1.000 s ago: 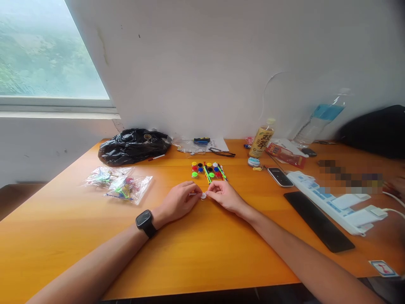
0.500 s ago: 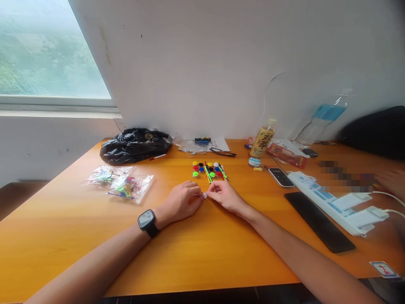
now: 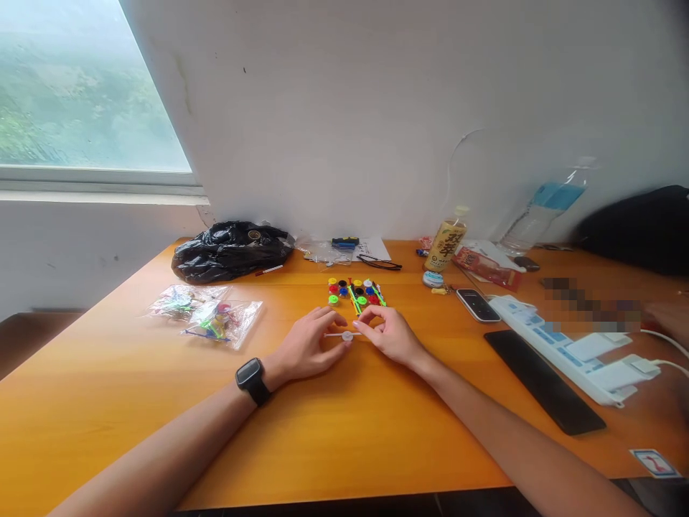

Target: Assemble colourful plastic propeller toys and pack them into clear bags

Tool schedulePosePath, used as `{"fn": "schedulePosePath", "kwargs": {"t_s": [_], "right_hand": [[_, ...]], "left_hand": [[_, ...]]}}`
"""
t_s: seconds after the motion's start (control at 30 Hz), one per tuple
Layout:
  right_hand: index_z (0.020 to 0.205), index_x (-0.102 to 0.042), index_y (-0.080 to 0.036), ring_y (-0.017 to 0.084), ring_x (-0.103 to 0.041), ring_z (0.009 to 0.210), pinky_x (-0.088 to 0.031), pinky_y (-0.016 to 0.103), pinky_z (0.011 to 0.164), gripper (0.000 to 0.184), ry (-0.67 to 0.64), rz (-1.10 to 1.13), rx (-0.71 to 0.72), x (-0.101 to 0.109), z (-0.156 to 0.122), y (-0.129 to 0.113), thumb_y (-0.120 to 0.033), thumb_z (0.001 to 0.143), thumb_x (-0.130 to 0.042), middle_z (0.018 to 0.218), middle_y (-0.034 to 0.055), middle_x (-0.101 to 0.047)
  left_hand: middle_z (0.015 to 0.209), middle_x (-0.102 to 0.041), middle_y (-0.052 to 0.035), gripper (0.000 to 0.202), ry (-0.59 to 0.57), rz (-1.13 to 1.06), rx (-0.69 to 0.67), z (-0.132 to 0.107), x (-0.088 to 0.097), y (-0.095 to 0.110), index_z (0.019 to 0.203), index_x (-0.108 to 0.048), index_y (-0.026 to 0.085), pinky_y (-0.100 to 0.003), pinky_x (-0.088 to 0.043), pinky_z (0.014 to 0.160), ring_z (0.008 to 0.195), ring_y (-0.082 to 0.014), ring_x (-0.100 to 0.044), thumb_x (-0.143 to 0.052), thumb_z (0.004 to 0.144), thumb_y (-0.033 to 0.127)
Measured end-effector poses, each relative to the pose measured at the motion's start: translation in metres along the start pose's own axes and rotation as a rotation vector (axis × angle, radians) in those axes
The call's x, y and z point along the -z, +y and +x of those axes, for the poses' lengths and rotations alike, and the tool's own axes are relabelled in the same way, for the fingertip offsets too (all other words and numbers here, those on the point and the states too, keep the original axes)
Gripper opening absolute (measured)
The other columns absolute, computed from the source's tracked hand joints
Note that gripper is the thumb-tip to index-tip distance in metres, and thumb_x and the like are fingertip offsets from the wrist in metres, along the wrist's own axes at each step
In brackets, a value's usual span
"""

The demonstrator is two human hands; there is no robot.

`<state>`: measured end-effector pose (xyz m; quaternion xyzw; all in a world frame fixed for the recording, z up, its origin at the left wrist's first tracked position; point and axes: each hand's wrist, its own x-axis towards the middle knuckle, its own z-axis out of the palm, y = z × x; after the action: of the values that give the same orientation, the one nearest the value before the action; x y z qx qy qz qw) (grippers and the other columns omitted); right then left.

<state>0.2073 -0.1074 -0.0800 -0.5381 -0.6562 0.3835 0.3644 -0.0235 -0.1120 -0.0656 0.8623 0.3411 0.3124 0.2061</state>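
Note:
My two hands meet at the middle of the orange table (image 3: 344, 431). Between them is a thin white stick with a small white disc (image 3: 347, 335) on it. My left hand (image 3: 306, 348), with a black watch (image 3: 250, 378) on its wrist, curls around the stick's left end, thumb by the disc. My right hand (image 3: 390, 334) pinches the right end with thumb and forefinger, the other fingers lifted. Just beyond my fingers lies a cluster of small coloured discs and sticks (image 3: 355, 291).
Two clear bags of coloured parts (image 3: 207, 312) lie to the left, a black plastic bag (image 3: 231, 251) behind them. To the right are a phone (image 3: 476, 304), a white power strip (image 3: 570, 348), a black slab (image 3: 543, 380) and a bottle (image 3: 446, 244). Another person's hand (image 3: 667, 312) shows at the far right.
My hands have drawn slightly apart, so the white stick and its disc now show between them. The fingers of both hands have loosened. The view has shifted a little.

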Motion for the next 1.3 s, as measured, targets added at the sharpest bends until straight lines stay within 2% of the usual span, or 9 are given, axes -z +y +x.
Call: {"fn": "schedulePosePath", "kwargs": {"t_s": [0.13, 0.27, 0.37, 0.63, 0.77, 0.93, 1.07, 1.17, 1.3], "right_hand": [[0.089, -0.072, -0.02, 0.01, -0.036, 0.041, -0.021, 0.029, 0.043, 0.042, 0.116, -0.079, 0.042, 0.006, -0.006, -0.014, -0.063, 0.09, -0.067, 0.066, 0.001, -0.064], [0.074, -0.072, -0.019, 0.014, -0.04, 0.049, -0.026, 0.029, 0.048, 0.057, 0.056, 0.033, 0.029, 0.007, -0.006, -0.017, -0.071, 0.093, -0.059, 0.054, 0.0007, -0.052], [0.067, -0.067, -0.019, 0.013, -0.038, 0.052, -0.027, 0.029, 0.052, 0.058, 0.141, 0.119, 0.053, 0.009, -0.003, -0.014, -0.071, 0.094, -0.059, 0.055, -0.0002, -0.048], [0.081, -0.068, -0.02, 0.016, -0.044, 0.057, -0.032, 0.03, 0.056, 0.044, 0.22, -0.032, 0.153, 0.016, 0.005, -0.002, -0.059, 0.098, -0.058, 0.063, -0.0001, -0.053], [0.088, -0.071, -0.021, 0.019, -0.052, 0.063, -0.037, 0.031, 0.06, 0.034, 0.207, -0.208, 0.231, 0.016, 0.005, 0.001, -0.049, 0.101, -0.056, 0.071, 0.0028, -0.063], [0.094, -0.074, -0.022, 0.021, -0.059, 0.073, -0.044, 0.033, 0.066, 0.025, 0.179, -0.252, 0.344, 0.015, 0.001, -0.006, -0.039, 0.101, -0.056, 0.085, 0.0066, -0.069], [0.106, -0.075, -0.023, 0.025, -0.064, 0.093, -0.052, 0.039, 0.086, 0.018, 0.113, -0.275, 0.492, 0.013, -0.005, -0.013, -0.032, 0.099, -0.061, 0.1, 0.0087, -0.071], [0.115, -0.075, -0.026, 0.028, -0.062, 0.108, -0.05, 0.047, 0.102, 0.02, 0.024, -0.323, 0.605, 0.009, -0.009, -0.015, -0.029, 0.097, -0.066, 0.111, 0.009, -0.071], [0.124, -0.071, -0.027, 0.03, -0.06, 0.118, -0.049, 0.051, 0.108, 0.029, -0.043, -0.344, 0.672, 0.005, -0.012, -0.014, -0.028, 0.095, -0.07, 0.121, 0.0096, -0.071]], "left_hand": [[0.112, -0.068, -0.0073, 0.02, 0.111, -0.09, 0.133, 0.0, 0.005, -0.001, 0.114, -0.061, 0.023, -0.037, -0.052, 0.09, 0.101, -0.0224, -0.062, -0.053, 0.105, 0.039], [0.114, -0.067, -0.0078, 0.026, 0.225, -0.085, 0.197, 0.001, 0.004, -0.004, 0.115, -0.061, 0.023, -0.04, -0.05, 0.097, 0.105, -0.0228, -0.061, -0.042, 0.11, 0.039], [0.114, -0.066, -0.0076, 0.027, 0.265, -0.075, 0.218, 0.001, 0.004, -0.005, 0.115, -0.061, 0.022, -0.039, -0.049, 0.099, 0.107, -0.0227, -0.061, -0.042, 0.11, 0.041], [0.128, -0.066, -0.0099, 0.029, 0.18, -0.031, 0.171, 0.001, 0.003, -0.022, 0.13, -0.059, 0.023, -0.043, -0.049, 0.105, 0.117, -0.0249, -0.06, -0.04, 0.11, 0.032], [0.139, -0.064, -0.0098, 0.037, 0.127, -0.033, 0.102, 0.002, 0.003, -0.032, 0.14, -0.058, 0.024, -0.046, -0.046, 0.113, 0.127, -0.0258, -0.057, -0.038, 0.11, 0.027], [0.144, -0.063, -0.0102, 0.043, 0.11, -0.047, 0.099, 0.003, 0.006, -0.031, 0.147, -0.057, 0.025, -0.047, -0.045, 0.116, 0.132, -0.0261, -0.056, -0.034, 0.111, 0.031], [0.161, -0.052, -0.0064, 0.049, 0.01, 0.026, 0.11, 0.002, 0.012, -0.03, 0.156, -0.051, 0.027, -0.048, -0.039, 0.123, 0.145, -0.0261, -0.047, -0.033, 0.113, 0.041], [0.165, -0.046, -0.0038, 0.052, -0.055, 0.073, 0.106, 0.002, 0.015, -0.03, 0.159, -0.048, 0.028, -0.049, -0.036, 0.124, 0.147, -0.0264, -0.045, -0.028, 0.113, 0.045], [0.167, -0.043, -0.0016, 0.055, -0.087, 0.082, 0.112, 0.002, 0.014, -0.03, 0.162, -0.044, 0.03, -0.05, -0.035, 0.124, 0.146, -0.0271, -0.044, -0.025, 0.113, 0.048]]}}
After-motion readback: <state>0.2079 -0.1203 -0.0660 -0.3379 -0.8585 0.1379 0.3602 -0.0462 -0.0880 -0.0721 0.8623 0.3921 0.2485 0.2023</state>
